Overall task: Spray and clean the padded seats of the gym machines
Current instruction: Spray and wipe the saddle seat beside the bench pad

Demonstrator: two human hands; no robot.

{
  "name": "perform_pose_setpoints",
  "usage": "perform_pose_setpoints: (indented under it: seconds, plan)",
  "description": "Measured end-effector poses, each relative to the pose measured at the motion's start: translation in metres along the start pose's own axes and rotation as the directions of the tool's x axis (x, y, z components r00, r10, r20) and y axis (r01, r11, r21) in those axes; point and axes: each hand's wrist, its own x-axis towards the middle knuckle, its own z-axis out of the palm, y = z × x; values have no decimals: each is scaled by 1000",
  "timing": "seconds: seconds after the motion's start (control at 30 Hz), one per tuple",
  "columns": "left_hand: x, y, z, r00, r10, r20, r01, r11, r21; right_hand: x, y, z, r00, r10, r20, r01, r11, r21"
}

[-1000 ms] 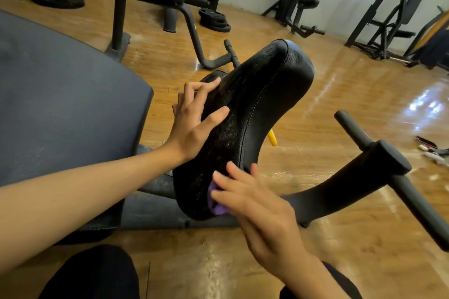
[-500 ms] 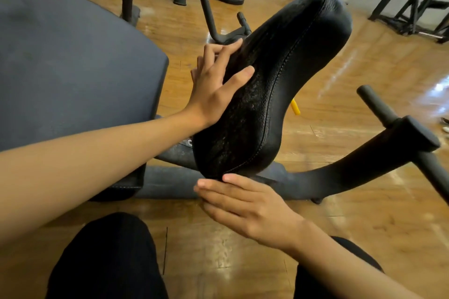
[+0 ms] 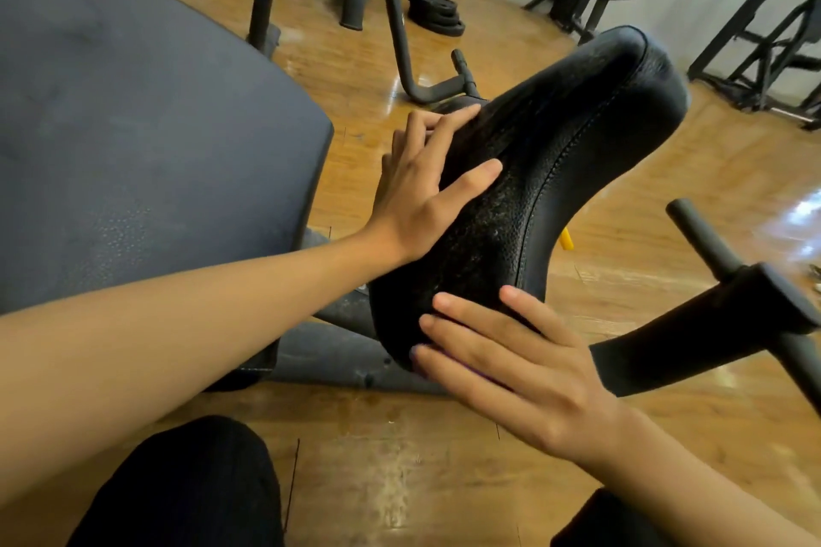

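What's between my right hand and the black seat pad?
In the head view, a purple cloth, mostly hidden, lies under the right hand, pressed against the black seat pad.

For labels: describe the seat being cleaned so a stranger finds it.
Find the big grey-blue pad filling the left. Right of it, mid-frame, tilts the black padded seat, left hand and right hand on it. Only it is glossy, pebbled, seam-stitched.

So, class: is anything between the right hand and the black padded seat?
Only a purple cloth, barely visible, pressed by the right hand against the lower end of the black padded seat.
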Motion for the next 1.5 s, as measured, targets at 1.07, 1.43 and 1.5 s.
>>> perform_pose_setpoints:
  seconds: [1.07,1.43,1.5]
  plan:
    - [0,-3,2,1000,8,4,-8,1000,-13,14,-7,-5,998,-3,67,2,1000,7]
    - [0,-7,1,1000,9,20,-7,998,-56,57,108,-4,767,379,-517,-505,855,-122]
    - [1,-7,1,1000,7,24,-6,998,-59,69,116,-6,684,405,-606,-562,822,-85]
